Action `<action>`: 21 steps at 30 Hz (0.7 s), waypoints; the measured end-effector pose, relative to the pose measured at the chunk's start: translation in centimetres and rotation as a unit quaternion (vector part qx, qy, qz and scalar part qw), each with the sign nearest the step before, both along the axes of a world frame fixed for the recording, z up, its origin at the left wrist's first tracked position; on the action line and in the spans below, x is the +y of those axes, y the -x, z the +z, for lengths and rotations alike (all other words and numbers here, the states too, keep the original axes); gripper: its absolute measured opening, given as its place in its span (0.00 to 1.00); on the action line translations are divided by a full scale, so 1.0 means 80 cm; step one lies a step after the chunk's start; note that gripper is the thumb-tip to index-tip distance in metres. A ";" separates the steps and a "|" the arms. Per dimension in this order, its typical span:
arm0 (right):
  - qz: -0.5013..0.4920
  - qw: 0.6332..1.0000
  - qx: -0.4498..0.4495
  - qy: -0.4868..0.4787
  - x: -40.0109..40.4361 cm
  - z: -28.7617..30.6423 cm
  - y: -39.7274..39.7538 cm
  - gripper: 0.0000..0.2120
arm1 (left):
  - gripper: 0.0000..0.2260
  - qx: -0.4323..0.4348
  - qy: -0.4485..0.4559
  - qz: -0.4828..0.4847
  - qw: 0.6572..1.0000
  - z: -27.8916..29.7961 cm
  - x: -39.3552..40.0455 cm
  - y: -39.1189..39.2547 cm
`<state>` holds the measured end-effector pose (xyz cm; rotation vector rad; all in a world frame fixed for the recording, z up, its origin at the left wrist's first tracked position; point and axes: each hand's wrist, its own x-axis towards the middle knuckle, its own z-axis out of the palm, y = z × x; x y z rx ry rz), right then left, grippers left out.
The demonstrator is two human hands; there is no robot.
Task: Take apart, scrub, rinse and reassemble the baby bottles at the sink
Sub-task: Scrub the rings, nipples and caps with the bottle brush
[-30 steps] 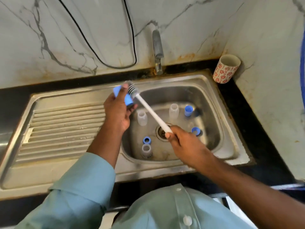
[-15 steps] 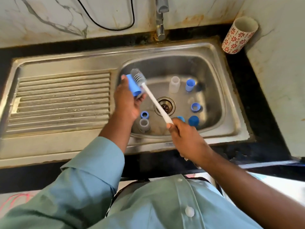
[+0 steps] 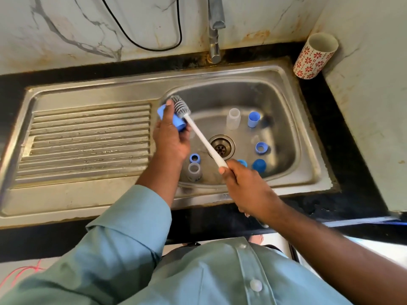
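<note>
My left hand (image 3: 170, 137) grips a blue bottle cap (image 3: 179, 123) over the left side of the sink basin (image 3: 284, 119). My right hand (image 3: 246, 188) holds the white handle of a bottle brush (image 3: 203, 139), whose grey bristle head (image 3: 181, 106) lies against the cap. In the basin stand a clear bottle (image 3: 234, 118) and a blue cap (image 3: 253, 119) at the back. A blue ring (image 3: 261, 148) and a blue cap (image 3: 259, 165) lie at the right. Another blue ring (image 3: 194, 158) and a clear bottle (image 3: 195, 172) sit near the front left.
The tap (image 3: 215, 31) rises behind the basin. A ribbed drainboard (image 3: 88, 139) spreads to the left. A red-flowered cup (image 3: 315, 57) stands on the black counter at the back right corner. A black cable (image 3: 154, 40) hangs on the marble wall. The drain (image 3: 221, 147) is in the basin's middle.
The camera view has shifted and tilted down toward the sink. Both hands keep their hold, and the brush head stays against the blue cap with small shifts.
</note>
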<state>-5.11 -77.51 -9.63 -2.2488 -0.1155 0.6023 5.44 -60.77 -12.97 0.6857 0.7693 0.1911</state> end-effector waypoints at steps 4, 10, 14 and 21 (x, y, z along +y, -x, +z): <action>-0.013 1.000 -0.004 -0.001 0.005 0.009 -0.011 0.12 | 0.19 0.012 0.009 -0.013 1.000 0.005 -0.005 -0.005; -0.055 0.998 0.008 -0.033 0.001 0.017 -0.013 0.15 | 0.16 -0.007 -0.029 -0.080 0.996 0.021 -0.003 -0.006; -0.009 1.000 0.017 -0.008 -0.005 0.019 -0.002 0.14 | 0.17 0.003 0.009 -0.036 0.999 0.030 0.010 -0.014; -0.036 0.999 -0.013 -0.006 -0.012 0.026 -0.017 0.13 | 0.23 -0.030 -0.036 -0.168 0.985 0.038 0.006 -0.016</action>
